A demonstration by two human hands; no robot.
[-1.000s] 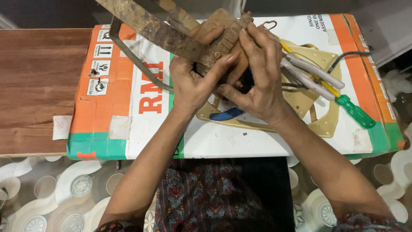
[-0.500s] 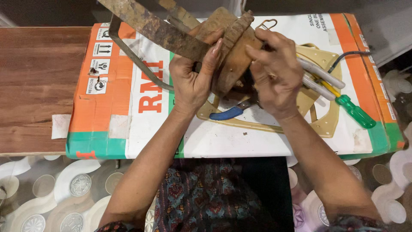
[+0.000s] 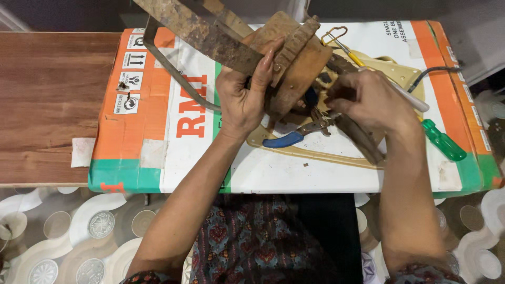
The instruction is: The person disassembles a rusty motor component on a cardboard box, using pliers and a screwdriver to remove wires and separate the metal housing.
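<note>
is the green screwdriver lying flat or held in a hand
Lying flat: the green screwdriver rests on the cardboard box, beside the right hand, not gripped.

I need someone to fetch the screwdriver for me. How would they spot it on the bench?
Find the flattened cardboard box with orange ends that covers the bench. Near its right end, beside the right hand, lies the screwdriver. It alone has a clear green handle; the pliers nearby have blue grips.
</note>
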